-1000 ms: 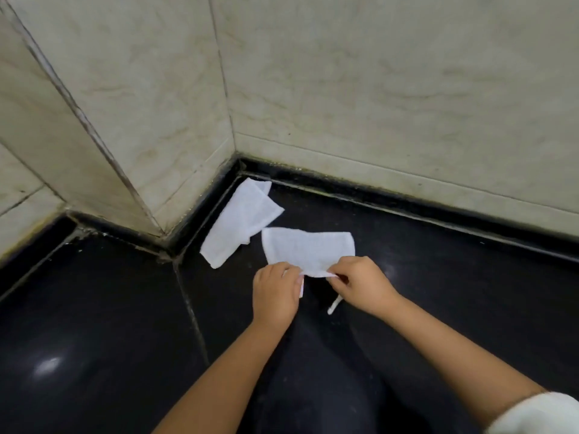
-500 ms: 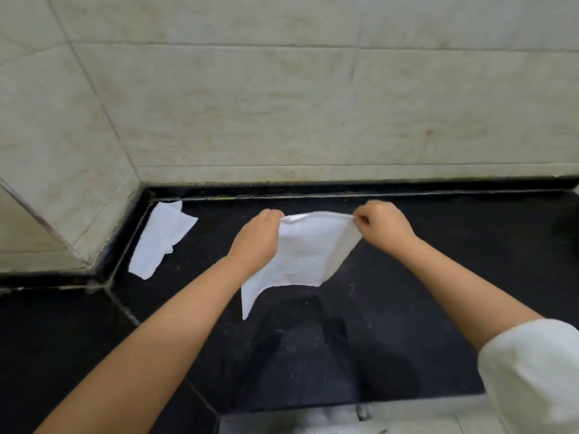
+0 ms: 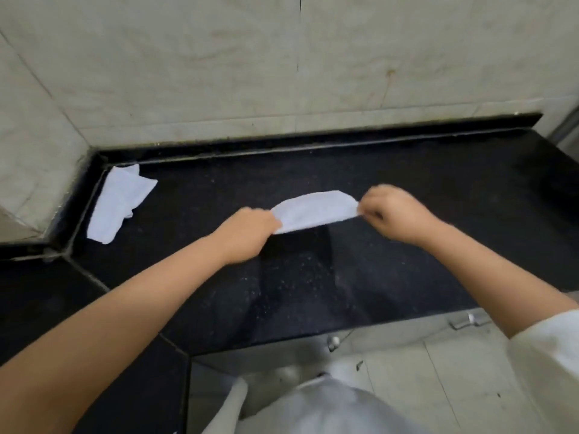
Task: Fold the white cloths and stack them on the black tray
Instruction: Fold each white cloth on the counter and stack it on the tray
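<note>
A pale tiled wall [image 3: 219, 73] is seen behind a black speckled countertop [image 3: 313, 292], which fills the middle of the view. A white sleeve [image 3: 551, 349] is seen at the lower right. A crumpled white cloth [image 3: 120, 203] is laid flat in the far left corner of the countertop, just beside the wall. A second white cloth [image 3: 316, 211] is held stretched above the counter's middle, well apart from the first. Its left end is pinched by the curled fingers of the left hand [image 3: 247, 233], and its right end is gripped by the curled fingers of the right hand [image 3: 394, 214].
</note>
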